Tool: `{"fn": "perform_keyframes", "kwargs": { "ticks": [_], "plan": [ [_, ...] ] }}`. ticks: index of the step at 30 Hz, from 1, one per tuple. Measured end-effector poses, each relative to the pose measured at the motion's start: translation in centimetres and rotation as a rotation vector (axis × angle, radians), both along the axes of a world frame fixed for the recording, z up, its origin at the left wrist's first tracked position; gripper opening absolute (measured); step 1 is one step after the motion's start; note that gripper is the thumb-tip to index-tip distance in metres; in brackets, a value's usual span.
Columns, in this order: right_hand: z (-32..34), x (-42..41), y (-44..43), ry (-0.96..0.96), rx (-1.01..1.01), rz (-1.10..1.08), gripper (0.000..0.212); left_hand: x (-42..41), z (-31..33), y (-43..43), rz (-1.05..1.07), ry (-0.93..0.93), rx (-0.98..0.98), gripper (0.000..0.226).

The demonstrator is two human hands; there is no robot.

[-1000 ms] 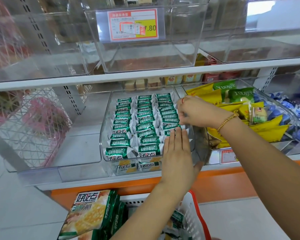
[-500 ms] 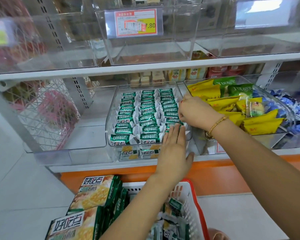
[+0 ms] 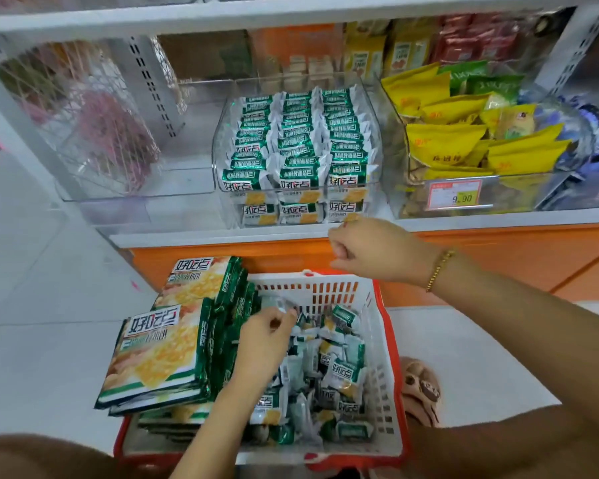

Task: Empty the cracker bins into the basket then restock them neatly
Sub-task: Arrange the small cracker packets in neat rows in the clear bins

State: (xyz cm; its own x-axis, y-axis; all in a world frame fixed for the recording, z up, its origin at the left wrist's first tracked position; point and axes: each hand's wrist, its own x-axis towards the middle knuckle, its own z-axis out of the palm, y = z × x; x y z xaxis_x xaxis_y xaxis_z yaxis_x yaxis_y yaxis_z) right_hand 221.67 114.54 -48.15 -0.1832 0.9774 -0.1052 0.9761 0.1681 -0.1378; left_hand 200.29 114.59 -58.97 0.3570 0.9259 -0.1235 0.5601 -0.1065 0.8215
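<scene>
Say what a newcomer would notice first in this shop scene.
The clear bin at the middle of the shelf stands out first, packed with three tidy rows of green cracker packets. On the floor below it, a red-and-white basket holds a jumble of loose packets, with big cracker bags stacked over its left side.

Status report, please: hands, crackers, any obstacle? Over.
Left hand pinches a cracker pack in basket. Right hand curled, empty, above basket. Bin holds three neat rows. Nothing blocks bin.
</scene>
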Motion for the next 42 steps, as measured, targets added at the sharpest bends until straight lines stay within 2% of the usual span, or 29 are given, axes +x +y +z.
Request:
{"fn": "perform_keyframes", "kwargs": {
  "ticks": [2, 4, 5, 9, 12, 15, 18, 21, 23, 25, 29, 31, 33, 34, 36, 39, 40, 42],
  "plan": [
    [-3.8, -0.3, -0.6, 0.065, -0.200, -0.030, 0.014, -1.4, -3.1, -1.4, -0.109, 0.195, -0.132, 0.030],
    [-7.9, -0.8, -0.7, 0.139, -0.387, -0.094, 0.020, -2.6, -5.4, -2.4, -0.191, 0.375, -0.195, 0.011],
    [-9.9, -1.3, -0.7, 0.160, -0.466, -0.118, 0.024, -3.0, -6.1, -2.7, -0.224, 0.454, -0.195, 0.010],
    [-16.3, -3.9, -0.6, 0.184, -0.648, -0.141, 0.047, -3.9, -7.6, -2.0, -0.370, 0.603, -0.250, 0.046],
    [-19.3, -5.9, -0.3, 0.270, -0.661, -0.142, 0.048, -4.2, -8.6, -2.0, -0.432, 0.758, -0.262, 0.057],
    [-21.3, -7.7, -0.1, 0.389, -0.661, -0.140, 0.048, -4.3, -9.6, -2.8, -0.395, 0.801, -0.288, 0.061],
    [-23.3, -8.5, -0.4, 0.330, -0.701, -0.084, 0.062, -4.4, -10.3, -3.3, -0.330, 0.819, -0.244, 0.061],
    [-24.6, -8.4, -0.7, 0.331, -0.682, -0.120, 0.074, -4.3, -10.6, -3.1, -0.313, 0.839, -0.186, 0.053],
    [-24.9, -8.2, -0.7, 0.298, -0.673, -0.121, 0.078, -4.2, -10.7, -3.0, -0.326, 0.868, -0.160, 0.056],
    [-24.8, -8.1, -0.6, 0.282, -0.691, -0.114, 0.076, -4.1, -11.0, -2.9, -0.330, 0.891, -0.142, 0.063],
    [-24.2, -7.4, -0.5, 0.390, -0.646, -0.157, 0.071, -4.2, -11.5, -2.7, -0.287, 0.913, -0.118, 0.064],
    [-22.8, -6.4, -0.2, 0.436, -0.627, -0.162, 0.060, -4.1, -11.0, -2.9, -0.303, 0.914, -0.109, 0.061],
    [-20.4, -4.8, 0.5, 0.435, -0.623, -0.121, 0.038, -3.9, -10.4, -2.9, -0.265, 0.827, -0.183, 0.057],
    [-18.7, -3.9, 0.9, 0.436, -0.612, -0.104, 0.041, -3.8, -10.0, -2.6, -0.207, 0.729, -0.265, 0.056],
    [-15.2, -1.7, 1.6, 0.491, -0.563, -0.116, 0.050, -3.3, -8.5, -1.9, -0.059, 0.436, -0.444, 0.055],
    [-9.4, 0.9, 1.4, 0.724, -0.483, -0.079, 0.040, -2.1, -4.8, -0.9, 0.075, -0.064, -0.743, 0.056],
    [-7.5, 1.3, 1.0, 0.799, -0.492, -0.049, 0.036, -1.7, -3.2, -0.6, 0.081, -0.207, -0.839, 0.050],
    [-4.2, 1.7, -0.1, 0.875, -0.517, 0.026, 0.034, -1.4, -0.2, -0.2, 0.023, -0.349, -0.922, 0.032]
  ]
}}
